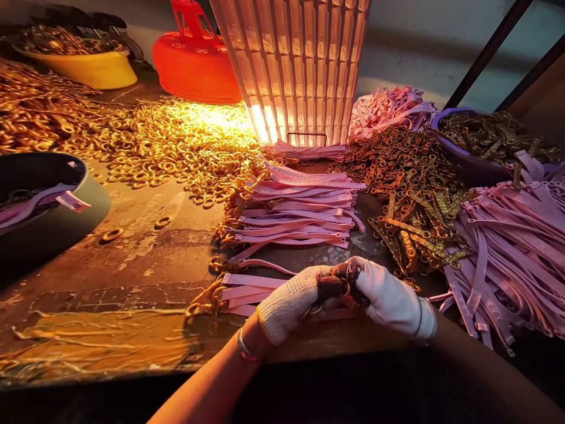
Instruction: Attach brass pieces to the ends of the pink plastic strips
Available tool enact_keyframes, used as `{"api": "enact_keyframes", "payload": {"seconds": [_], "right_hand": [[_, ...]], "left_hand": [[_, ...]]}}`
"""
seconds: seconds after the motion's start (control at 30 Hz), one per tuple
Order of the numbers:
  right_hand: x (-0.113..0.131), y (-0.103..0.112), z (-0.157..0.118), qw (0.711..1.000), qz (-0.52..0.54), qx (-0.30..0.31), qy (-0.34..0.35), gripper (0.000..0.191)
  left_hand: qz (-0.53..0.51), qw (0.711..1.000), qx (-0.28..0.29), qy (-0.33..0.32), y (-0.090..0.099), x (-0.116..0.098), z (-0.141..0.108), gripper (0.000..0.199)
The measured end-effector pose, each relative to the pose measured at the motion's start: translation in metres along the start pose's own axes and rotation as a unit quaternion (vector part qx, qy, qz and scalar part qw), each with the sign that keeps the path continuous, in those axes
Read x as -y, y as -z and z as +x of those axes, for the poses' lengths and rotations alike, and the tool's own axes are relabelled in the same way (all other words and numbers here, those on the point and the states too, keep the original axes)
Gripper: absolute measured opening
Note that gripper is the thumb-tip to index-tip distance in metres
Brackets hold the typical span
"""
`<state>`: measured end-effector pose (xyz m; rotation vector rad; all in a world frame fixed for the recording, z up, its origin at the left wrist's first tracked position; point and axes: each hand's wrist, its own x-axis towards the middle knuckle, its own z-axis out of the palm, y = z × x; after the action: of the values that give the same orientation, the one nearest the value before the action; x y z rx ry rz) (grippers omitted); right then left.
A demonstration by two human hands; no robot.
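My left hand point(300, 297), in a white knitted glove with dark fingertips, is closed near the table's front edge. Beside it, my right hand point(386, 294) wears a white glove and is closed too, its fingertips meeting those of my left hand. A small ring-like metal piece shows between the fingertips; whatever else they grip is too small and dark to make out. Pink straps point(251, 291) with brass hooks at their left ends lie just left of and under my hands. Behind them is a larger stack of pink straps point(300, 203).
Brass rings point(176, 141) are heaped at the back left, near a red lamp point(196, 68). A dark tub point(95, 206) stands left. Brass chain pieces point(410, 188), more pink straps point(521, 247) and a purple basin point(463, 156) lie right. A ribbed panel point(304, 70) stands behind.
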<state>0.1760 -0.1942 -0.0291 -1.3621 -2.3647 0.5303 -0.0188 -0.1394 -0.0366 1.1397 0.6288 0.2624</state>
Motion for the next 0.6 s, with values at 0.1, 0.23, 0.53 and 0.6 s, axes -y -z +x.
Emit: {"api": "enact_keyframes", "payload": {"seconds": [0.1,0.23,0.53,0.6], "right_hand": [[0.002,0.0,0.001,0.986,-0.154,0.043,-0.041,0.02],[0.006,0.01,0.009,0.965,-0.226,0.107,-0.072,0.017],[0.021,-0.002,0.011,0.958,-0.218,0.051,-0.179,0.013],[0.022,-0.01,0.008,0.95,-0.192,0.017,-0.247,0.008]], "left_hand": [[0.031,0.999,-0.018,0.009,0.002,-0.003,0.001,0.041],[0.053,0.996,-0.066,-0.006,0.002,-0.003,0.003,0.043],[-0.073,0.988,-0.138,0.016,-0.005,-0.003,0.018,0.03],[-0.13,0.979,-0.149,0.044,-0.004,-0.007,0.023,0.028]]}}
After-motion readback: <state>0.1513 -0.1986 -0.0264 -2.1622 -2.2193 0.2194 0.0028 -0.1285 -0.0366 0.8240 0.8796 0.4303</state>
